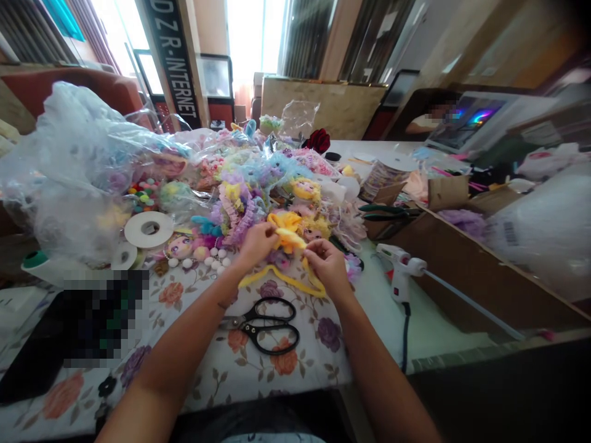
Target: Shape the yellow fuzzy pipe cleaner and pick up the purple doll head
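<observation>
A yellow ribbon [287, 237] sits bunched between both hands at the middle of the desk [221, 363], its loose tails trailing toward the near edge in a loop on the floral cloth. The left hand [257, 243] has its grip pinched shut on the ribbon's left side; the right hand [327, 263] has its fingertips closed on the right side. Just near of the hands lie black scissors [265, 323], blades shut. To the right a white glue gun [401, 271] stands, cord running near. Far of the ribbon a heap of pastel craft trims [258, 184] crowds the desk, with a white tape roll [148, 229] and clear plastic bags [78, 166] at left. A cardboard box [462, 264] lies right.
</observation>
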### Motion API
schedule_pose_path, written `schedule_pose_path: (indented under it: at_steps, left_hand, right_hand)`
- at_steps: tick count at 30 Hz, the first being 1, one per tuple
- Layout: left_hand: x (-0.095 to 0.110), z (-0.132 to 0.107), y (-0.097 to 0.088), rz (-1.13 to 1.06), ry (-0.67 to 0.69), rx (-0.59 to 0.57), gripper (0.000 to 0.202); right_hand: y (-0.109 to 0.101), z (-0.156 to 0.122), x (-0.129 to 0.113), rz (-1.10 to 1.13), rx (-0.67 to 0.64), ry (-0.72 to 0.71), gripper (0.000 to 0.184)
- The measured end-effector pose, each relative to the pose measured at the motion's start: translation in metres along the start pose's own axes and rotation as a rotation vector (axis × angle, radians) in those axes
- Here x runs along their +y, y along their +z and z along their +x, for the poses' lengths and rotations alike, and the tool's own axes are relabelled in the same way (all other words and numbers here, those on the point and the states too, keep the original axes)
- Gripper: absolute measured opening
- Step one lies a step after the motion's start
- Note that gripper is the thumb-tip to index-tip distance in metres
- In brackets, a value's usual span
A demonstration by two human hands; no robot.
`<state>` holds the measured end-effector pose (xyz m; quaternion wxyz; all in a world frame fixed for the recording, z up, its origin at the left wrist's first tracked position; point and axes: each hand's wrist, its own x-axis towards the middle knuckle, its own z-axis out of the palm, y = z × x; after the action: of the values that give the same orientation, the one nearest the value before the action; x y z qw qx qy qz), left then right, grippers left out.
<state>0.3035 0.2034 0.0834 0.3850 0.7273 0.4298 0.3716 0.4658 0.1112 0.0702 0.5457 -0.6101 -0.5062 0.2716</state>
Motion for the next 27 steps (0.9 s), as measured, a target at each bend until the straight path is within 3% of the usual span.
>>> schedule_pose_path:
  at_steps: [3,7,10,13,16,22,25,27]
  left_hand:
    - [0.005,-0.001,-0.035,-0.239,-0.054,0.12,0.015]
    - [0.009,-0.018,-0.085,-0.931,-0.113,0.352,0.013]
    - [0.007,-0.038,-0.113,-1.052,-0.121,0.477,0.008]
    - [0.003,-0.058,-0.129,-1.073,-0.122,0.532,0.012]
    - [-0.003,-0.072,-0.137,-0.984,-0.158,0.413,0.011]
    - [-0.01,-0.093,-0.145,-0.437,-0.249,0.049,0.017]
    - [-0.002,-0.099,-0.138,-0.243,-0.259,-0.257,0.024]
    - [0.01,-0.094,-0.126,-0.224,-0.211,-0.354,0.023]
  right_hand:
    - [-0.009,0.008,-0.008,0.157,0.132,0.044,0.018]
    - [-0.02,0.022,-0.025,0.43,0.256,0.045,0.017]
    - [-0.027,0.031,-0.035,0.509,0.318,-0.03,0.012]
    - [-0.029,0.038,-0.039,0.579,0.426,-0.094,0.01]
    - [-0.026,0.039,-0.038,0.593,0.446,-0.113,0.008]
    - [-0.02,0.039,-0.045,0.546,0.404,-0.155,0.009]
    - [-0.02,0.041,-0.053,0.486,0.393,-0.225,0.009]
    - [-0.018,0.041,-0.054,0.432,0.319,-0.202,0.009]
